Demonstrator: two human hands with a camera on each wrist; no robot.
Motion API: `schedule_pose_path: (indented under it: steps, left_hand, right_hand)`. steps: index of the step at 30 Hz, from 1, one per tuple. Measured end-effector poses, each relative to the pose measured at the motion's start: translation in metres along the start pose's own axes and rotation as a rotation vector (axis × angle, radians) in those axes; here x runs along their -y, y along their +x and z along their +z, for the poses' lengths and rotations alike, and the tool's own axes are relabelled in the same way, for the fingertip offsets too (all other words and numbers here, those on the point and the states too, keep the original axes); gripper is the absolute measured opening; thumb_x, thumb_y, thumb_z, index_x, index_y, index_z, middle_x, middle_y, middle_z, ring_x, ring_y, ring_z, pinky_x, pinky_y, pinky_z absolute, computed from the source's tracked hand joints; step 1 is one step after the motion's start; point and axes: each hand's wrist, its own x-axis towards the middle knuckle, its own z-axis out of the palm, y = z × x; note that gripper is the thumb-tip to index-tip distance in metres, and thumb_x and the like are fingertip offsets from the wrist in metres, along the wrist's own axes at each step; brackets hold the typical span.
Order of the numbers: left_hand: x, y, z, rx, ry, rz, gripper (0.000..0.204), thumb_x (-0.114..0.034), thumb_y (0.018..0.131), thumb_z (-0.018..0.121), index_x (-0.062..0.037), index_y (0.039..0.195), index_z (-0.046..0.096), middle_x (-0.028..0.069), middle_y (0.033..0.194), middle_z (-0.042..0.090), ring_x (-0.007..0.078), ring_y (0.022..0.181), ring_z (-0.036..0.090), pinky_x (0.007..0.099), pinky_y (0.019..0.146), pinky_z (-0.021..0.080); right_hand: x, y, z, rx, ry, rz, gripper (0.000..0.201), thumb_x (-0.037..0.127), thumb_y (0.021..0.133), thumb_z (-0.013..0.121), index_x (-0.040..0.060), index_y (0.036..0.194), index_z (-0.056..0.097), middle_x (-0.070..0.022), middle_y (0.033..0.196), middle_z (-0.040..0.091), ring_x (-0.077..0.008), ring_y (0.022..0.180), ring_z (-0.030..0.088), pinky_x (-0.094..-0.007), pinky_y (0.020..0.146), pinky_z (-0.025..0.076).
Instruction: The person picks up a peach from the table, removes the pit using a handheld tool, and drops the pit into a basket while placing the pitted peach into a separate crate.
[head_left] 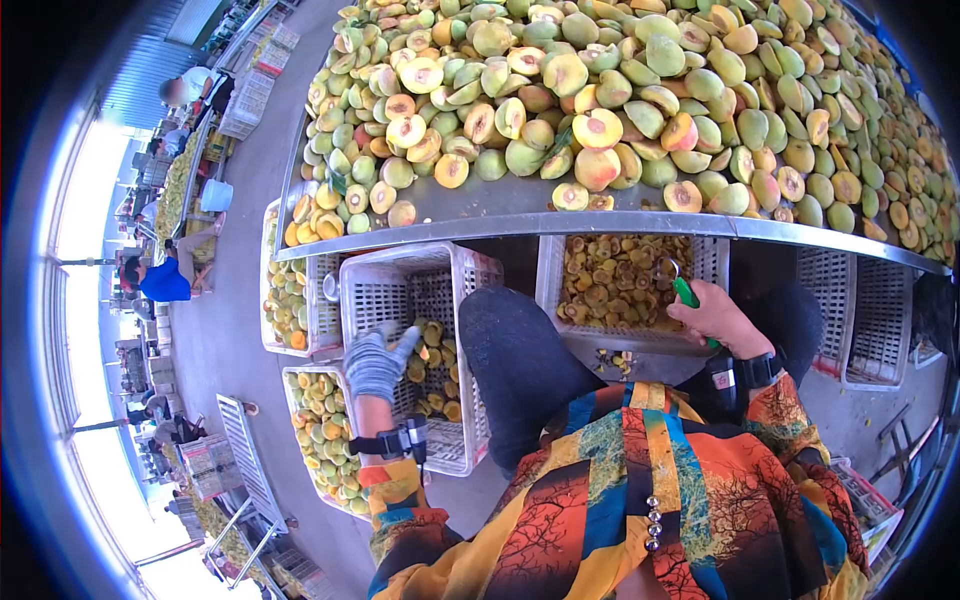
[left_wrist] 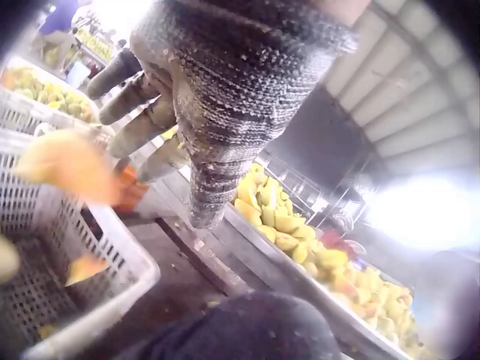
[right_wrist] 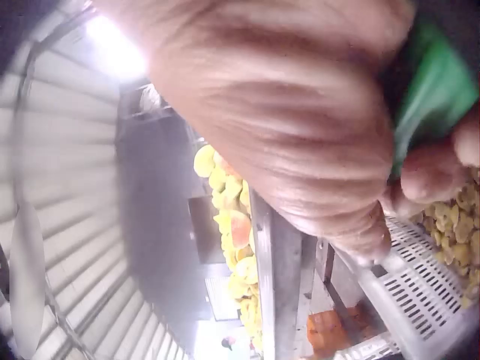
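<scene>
My left hand [head_left: 376, 365], in a grey knitted glove, is over a white plastic crate [head_left: 408, 262] with its fingers spread. Peach halves [head_left: 433, 360] lie inside that crate. In the left wrist view, a blurred peach half [left_wrist: 67, 166] hangs in the air above the crate, apart from the gloved fingers [left_wrist: 154, 124]. My bare right hand [head_left: 722, 318] grips the green handle [head_left: 686, 292] of a pitting tool, whose curved metal end [head_left: 672, 266] points away from me. Below it stands a crate [head_left: 547, 290] of brownish fruit scraps [head_left: 615, 280].
A metal-edged table [head_left: 560, 222] heaped with halved peaches [head_left: 600, 130] spans the front. Filled crates [head_left: 325, 435] stand at the left, and stacked white crates [head_left: 875, 320] at the right. My knee [head_left: 520, 360] sits between the two working crates. Other people [head_left: 165, 280] work far left.
</scene>
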Motion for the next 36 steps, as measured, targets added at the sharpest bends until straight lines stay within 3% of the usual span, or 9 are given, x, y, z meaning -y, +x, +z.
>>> schedule_pose_path:
  steps: [4, 9, 13, 17, 23, 25, 28, 33, 36]
  left_hand:
    - [-0.007, 0.056, -0.009, -0.452, -0.281, 0.337, 0.061, -0.049, 0.074, 0.058, -0.0073, 0.117, 0.051, 0.0178, 0.111, 0.055, 0.0327, 0.103, 0.051, 0.0384, 0.088, 0.040]
    - [-0.121, 0.158, -0.013, -0.368, -0.083, 0.251, 0.073, -0.041, 0.072, 0.062, -0.0134, 0.131, 0.031, 0.0243, 0.117, 0.048, 0.0359, 0.104, 0.051, 0.0407, 0.087, 0.041]
    - [-0.147, 0.196, 0.002, -0.331, 0.005, 0.222, 0.058, -0.041, 0.070, 0.063, -0.0071, 0.115, 0.051, 0.0199, 0.100, 0.059, 0.0329, 0.094, 0.057, 0.0397, 0.082, 0.045]
    - [-0.148, 0.160, 0.007, -0.268, -0.668, 0.472, 0.033, -0.016, 0.067, 0.065, -0.0072, 0.099, 0.060, 0.0124, 0.088, 0.061, 0.0274, 0.083, 0.060, 0.0343, 0.080, 0.046]
    - [-0.190, 0.015, 0.008, -0.261, -0.665, 1.172, 0.031, -0.006, 0.068, 0.060, -0.0077, 0.099, 0.058, 0.0165, 0.109, 0.052, 0.0317, 0.103, 0.050, 0.0366, 0.088, 0.042]
    - [-0.202, 0.002, 0.031, -0.244, -0.824, 1.156, 0.045, -0.011, 0.069, 0.064, -0.0070, 0.112, 0.051, 0.0124, 0.113, 0.051, 0.0272, 0.107, 0.048, 0.0346, 0.091, 0.039]
    - [-0.217, -0.020, 0.047, 0.218, -1.897, 0.853, 0.063, -0.030, 0.074, 0.066, -0.0077, 0.125, 0.038, 0.0074, 0.119, 0.047, 0.0210, 0.108, 0.046, 0.0328, 0.092, 0.039]
    - [-0.230, -0.006, 0.087, 0.313, -2.075, 0.359, 0.053, -0.051, 0.085, 0.045, -0.0065, 0.114, 0.048, 0.0068, 0.105, 0.055, 0.0175, 0.094, 0.054, 0.0302, 0.084, 0.044]
    - [-0.225, 0.006, 0.071, 0.403, -2.120, 0.009, 0.052, -0.057, 0.083, 0.042, -0.0093, 0.098, 0.055, 0.0037, 0.087, 0.061, 0.0173, 0.075, 0.059, 0.0274, 0.063, 0.049]
  right_hand:
    - [-0.009, 0.023, 0.017, -0.181, -0.149, -0.360, 0.025, 0.021, 0.078, 0.060, 0.0022, 0.091, 0.049, -0.0146, 0.064, 0.056, -0.0286, 0.056, 0.057, -0.0340, 0.055, 0.046]
    - [0.011, 0.008, 0.040, -0.293, -0.210, -0.630, 0.031, 0.019, 0.078, 0.060, 0.0054, 0.105, 0.051, -0.0197, 0.074, 0.058, -0.0354, 0.072, 0.059, -0.0370, 0.063, 0.047]
    - [0.018, -0.011, 0.041, -0.290, -0.109, -0.598, 0.033, 0.017, 0.077, 0.061, 0.0040, 0.105, 0.051, -0.0188, 0.072, 0.058, -0.0343, 0.069, 0.060, -0.0359, 0.062, 0.047]
    - [0.034, 0.000, 0.033, -0.324, -0.028, -0.632, 0.032, 0.017, 0.080, 0.059, 0.0032, 0.107, 0.050, -0.0080, 0.071, 0.056, -0.0141, 0.059, 0.054, -0.0294, 0.059, 0.046]
    - [0.077, 0.012, 0.053, 0.064, 0.751, -0.409, 0.033, 0.026, 0.086, 0.054, 0.0067, 0.111, 0.047, 0.0017, 0.068, 0.050, -0.0062, 0.048, 0.045, -0.0205, 0.041, 0.036]
    - [0.076, 0.018, 0.065, -0.048, 0.829, -0.497, 0.033, 0.025, 0.086, 0.054, 0.0069, 0.112, 0.045, 0.0006, 0.071, 0.051, -0.0061, 0.047, 0.045, -0.0204, 0.041, 0.038]
    - [0.065, 0.019, 0.076, -0.121, 0.971, -0.463, 0.032, 0.023, 0.085, 0.055, 0.0072, 0.111, 0.045, 0.0003, 0.072, 0.051, -0.0061, 0.048, 0.046, -0.0209, 0.041, 0.038]
    - [0.045, 0.031, 0.093, -0.375, 0.555, -0.560, 0.035, 0.022, 0.087, 0.052, 0.0007, 0.112, 0.039, -0.0025, 0.072, 0.051, -0.0072, 0.049, 0.046, -0.0237, 0.040, 0.039]
    - [0.047, 0.011, 0.085, -0.133, 0.514, -0.472, 0.032, 0.025, 0.090, 0.046, 0.0011, 0.109, 0.035, -0.0046, 0.067, 0.049, -0.0092, 0.042, 0.044, -0.0243, 0.037, 0.037]
